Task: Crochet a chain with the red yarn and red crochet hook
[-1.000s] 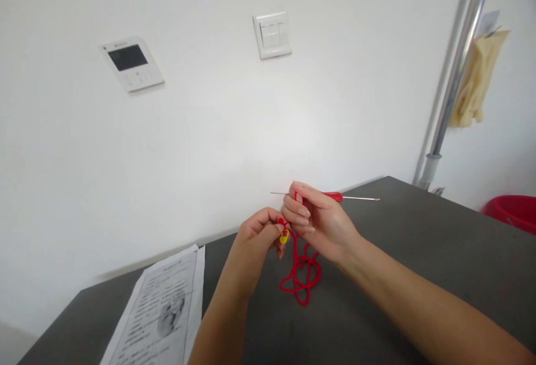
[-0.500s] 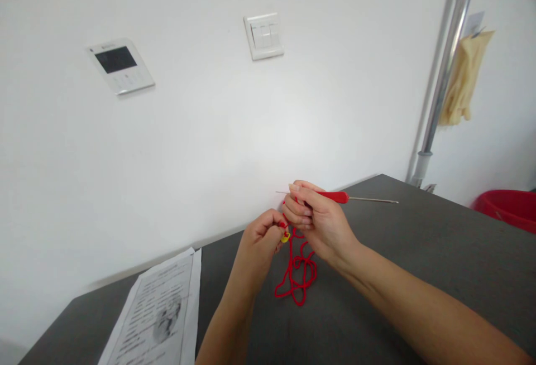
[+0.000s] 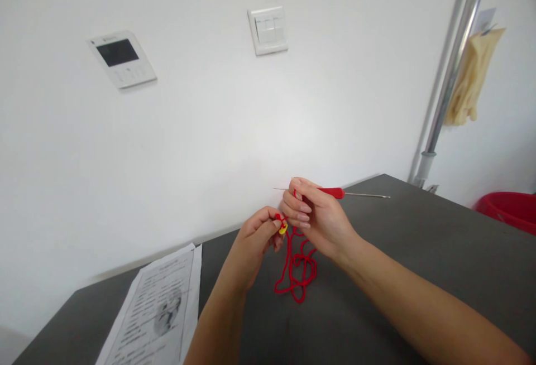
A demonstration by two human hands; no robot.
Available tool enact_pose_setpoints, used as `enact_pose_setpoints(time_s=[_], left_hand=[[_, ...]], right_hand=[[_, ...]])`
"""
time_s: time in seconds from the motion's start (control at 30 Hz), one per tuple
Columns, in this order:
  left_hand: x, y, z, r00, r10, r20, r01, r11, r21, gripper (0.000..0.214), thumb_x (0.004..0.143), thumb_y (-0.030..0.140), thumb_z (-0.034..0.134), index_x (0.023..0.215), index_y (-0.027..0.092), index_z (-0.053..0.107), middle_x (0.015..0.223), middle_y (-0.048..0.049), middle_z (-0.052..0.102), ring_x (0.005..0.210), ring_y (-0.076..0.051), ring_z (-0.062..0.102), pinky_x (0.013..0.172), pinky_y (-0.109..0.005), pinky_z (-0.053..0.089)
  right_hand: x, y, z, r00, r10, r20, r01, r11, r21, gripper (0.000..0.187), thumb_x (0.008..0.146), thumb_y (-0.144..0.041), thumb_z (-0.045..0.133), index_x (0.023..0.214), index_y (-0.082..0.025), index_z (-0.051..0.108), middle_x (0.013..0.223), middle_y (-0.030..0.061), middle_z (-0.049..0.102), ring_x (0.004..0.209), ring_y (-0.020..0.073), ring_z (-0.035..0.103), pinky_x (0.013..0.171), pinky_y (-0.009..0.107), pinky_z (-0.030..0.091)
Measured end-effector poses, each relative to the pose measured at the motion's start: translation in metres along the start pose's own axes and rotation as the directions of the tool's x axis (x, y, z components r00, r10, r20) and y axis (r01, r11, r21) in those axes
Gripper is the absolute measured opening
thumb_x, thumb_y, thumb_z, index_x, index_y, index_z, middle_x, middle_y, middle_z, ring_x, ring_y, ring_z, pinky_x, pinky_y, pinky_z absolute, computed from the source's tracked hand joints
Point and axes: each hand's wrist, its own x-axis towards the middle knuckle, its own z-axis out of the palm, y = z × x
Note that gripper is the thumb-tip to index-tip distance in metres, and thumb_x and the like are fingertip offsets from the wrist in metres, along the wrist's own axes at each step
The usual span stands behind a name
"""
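Note:
Both hands are raised together above a dark grey table (image 3: pixel 419 264). My right hand (image 3: pixel 320 217) is closed around a thin metal crochet hook with a red handle (image 3: pixel 333 192), which lies level and points left. My left hand (image 3: pixel 255 239) pinches the top of a red yarn (image 3: pixel 298 270) and a small yellow marker (image 3: pixel 283 229) beside the right fingers. The yarn hangs down in loose loops onto the table.
A printed paper sheet (image 3: pixel 157 312) lies at the table's left. On the white wall hang a light switch (image 3: pixel 268 30) and an intercom panel (image 3: pixel 121 59). A metal pole (image 3: pixel 448 80) with a yellowish glove (image 3: pixel 471 77) stands right; a red basin (image 3: pixel 508 209) sits beyond.
Both hands have stayed together with only slight shifts. The right hand's fingers have moved a little along the hook, and the view has swung slightly.

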Motion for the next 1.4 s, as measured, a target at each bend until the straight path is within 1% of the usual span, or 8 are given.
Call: enact_pose_setpoints(time_s=[0.23, 0.53, 0.67, 0.77, 1.07, 1.17, 1.3, 1.4], left_hand=[[-0.004, 0.006, -0.003, 1.0, 0.019, 0.022, -0.018, 0.999, -0.032, 0.017, 0.075, 0.034, 0.062, 0.068, 0.019, 0.057, 0.061, 0.0028, 0.049, 0.056, -0.013, 0.044, 0.055, -0.027, 0.034], [-0.002, 0.003, -0.004, 0.998, 0.035, 0.054, -0.031, 0.997, -0.074, 0.019, 0.075, 0.035, 0.062, 0.068, 0.018, 0.058, 0.062, 0.0026, 0.05, 0.056, -0.012, 0.044, 0.054, -0.027, 0.035], [-0.003, 0.001, -0.003, 0.998, 0.049, 0.024, -0.05, 0.999, 0.011, 0.027, 0.079, 0.043, 0.065, 0.069, 0.019, 0.058, 0.061, 0.0034, 0.048, 0.056, -0.012, 0.042, 0.054, -0.027, 0.033], [-0.002, 0.0, -0.001, 0.999, 0.053, 0.003, -0.054, 0.995, 0.086, 0.025, 0.078, 0.041, 0.067, 0.069, 0.019, 0.058, 0.059, 0.0045, 0.047, 0.055, -0.011, 0.038, 0.055, -0.026, 0.029], [0.006, -0.02, 0.014, 0.987, 0.135, -0.083, -0.121, 0.98, 0.16, 0.014, 0.074, 0.024, 0.054, 0.062, 0.022, 0.049, 0.057, 0.0056, 0.04, 0.056, -0.013, 0.033, 0.056, -0.028, 0.026], [0.006, -0.026, 0.021, 0.98, 0.177, -0.092, -0.17, 0.982, 0.077, 0.018, 0.077, 0.024, 0.053, 0.061, 0.022, 0.047, 0.059, 0.0045, 0.04, 0.06, -0.014, 0.034, 0.059, -0.029, 0.028], [0.005, -0.026, 0.033, 0.98, 0.157, -0.125, -0.183, 0.955, -0.234, 0.019, 0.072, 0.022, 0.057, 0.058, 0.021, 0.044, 0.059, 0.0048, 0.038, 0.06, -0.013, 0.033, 0.06, -0.029, 0.03], [0.005, -0.025, 0.04, 0.978, 0.153, -0.141, -0.195, 0.911, -0.365, 0.02, 0.069, 0.021, 0.062, 0.056, 0.02, 0.046, 0.059, 0.0048, 0.04, 0.06, -0.012, 0.035, 0.061, -0.028, 0.032]], right_hand=[[-0.002, 0.003, 0.003, 1.0, 0.0, 0.005, 0.0, 1.0, -0.018, 0.039, 0.082, -0.031, 0.073, 0.059, -0.019, 0.044, 0.049, -0.0085, 0.036, 0.043, 0.0058, 0.027, 0.038, 0.017, 0.024], [-0.004, 0.002, 0.006, 1.0, -0.027, -0.011, 0.027, 0.999, -0.017, 0.039, 0.082, -0.03, 0.073, 0.058, -0.019, 0.045, 0.049, -0.008, 0.038, 0.043, 0.0058, 0.03, 0.038, 0.017, 0.025], [-0.004, 0.002, 0.006, 0.999, -0.032, -0.012, 0.032, 0.999, -0.026, 0.039, 0.082, -0.033, 0.074, 0.059, -0.019, 0.045, 0.049, -0.0079, 0.038, 0.043, 0.0059, 0.031, 0.039, 0.017, 0.026], [-0.003, 0.002, 0.004, 0.999, -0.03, -0.012, 0.029, 0.999, -0.041, 0.038, 0.081, -0.034, 0.073, 0.059, -0.019, 0.046, 0.049, -0.0076, 0.04, 0.043, 0.006, 0.032, 0.039, 0.017, 0.027], [0.007, 0.0, -0.009, 0.997, 0.041, -0.072, -0.046, 0.996, -0.072, 0.045, 0.071, -0.03, 0.077, 0.056, -0.021, 0.035, 0.044, -0.0125, 0.027, 0.04, 0.0024, 0.012, 0.033, 0.015, 0.009], [0.008, -0.002, -0.009, 0.996, 0.057, -0.067, -0.059, 0.998, -0.019, 0.045, 0.07, -0.029, 0.076, 0.056, -0.021, 0.034, 0.044, -0.013, 0.025, 0.04, 0.0025, 0.01, 0.033, 0.015, 0.009], [0.008, -0.002, -0.008, 0.995, 0.047, -0.087, -0.039, 0.995, 0.091, 0.047, 0.069, -0.027, 0.076, 0.054, -0.021, 0.032, 0.042, -0.0126, 0.024, 0.04, 0.0029, 0.01, 0.032, 0.015, 0.009], [0.007, -0.001, -0.006, 0.994, 0.036, -0.102, -0.022, 0.99, 0.143, 0.049, 0.068, -0.026, 0.076, 0.051, -0.021, 0.031, 0.041, -0.0121, 0.023, 0.04, 0.0031, 0.01, 0.033, 0.016, 0.007]])
